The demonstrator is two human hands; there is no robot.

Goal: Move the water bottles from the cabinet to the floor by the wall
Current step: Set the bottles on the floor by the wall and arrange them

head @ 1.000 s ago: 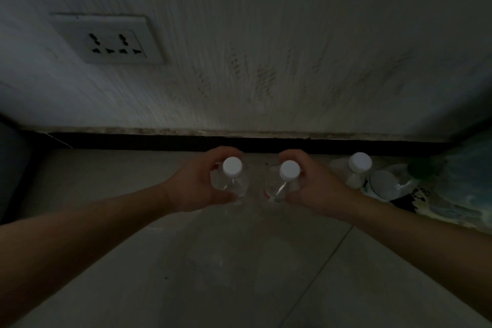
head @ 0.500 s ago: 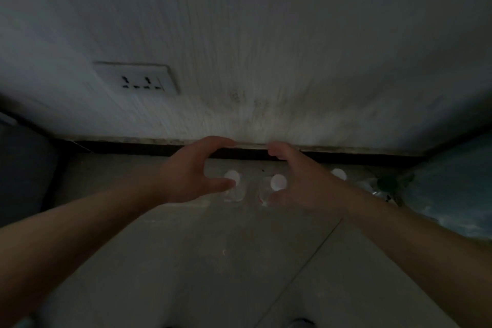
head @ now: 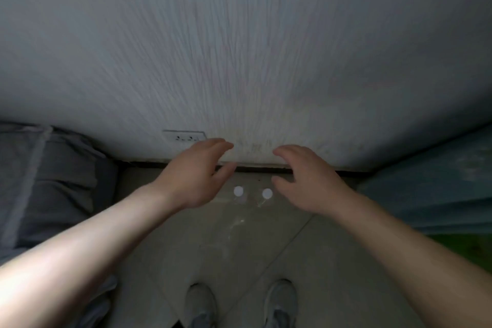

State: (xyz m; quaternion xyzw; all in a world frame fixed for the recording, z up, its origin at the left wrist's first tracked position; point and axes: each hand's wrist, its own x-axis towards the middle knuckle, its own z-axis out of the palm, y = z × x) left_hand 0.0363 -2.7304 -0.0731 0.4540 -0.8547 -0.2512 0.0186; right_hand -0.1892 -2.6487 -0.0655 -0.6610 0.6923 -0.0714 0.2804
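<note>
While off 2 bottles (head: 238, 191), fingers (head: 216, 144) half-curled

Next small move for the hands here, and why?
Probably draw both hands back and turn for the cabinet (out of view): the left hand and right hand are open and empty, and the left bottle and right bottle stand capped on the floor by the wall.

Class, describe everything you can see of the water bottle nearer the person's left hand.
This water bottle is seen almost from above: a round white cap over a clear, plastic-looking body, faint in dim light. It stands upright on the floor near the wall, beside a second bottle. The left hand hovers open beside it, not touching.
</note>
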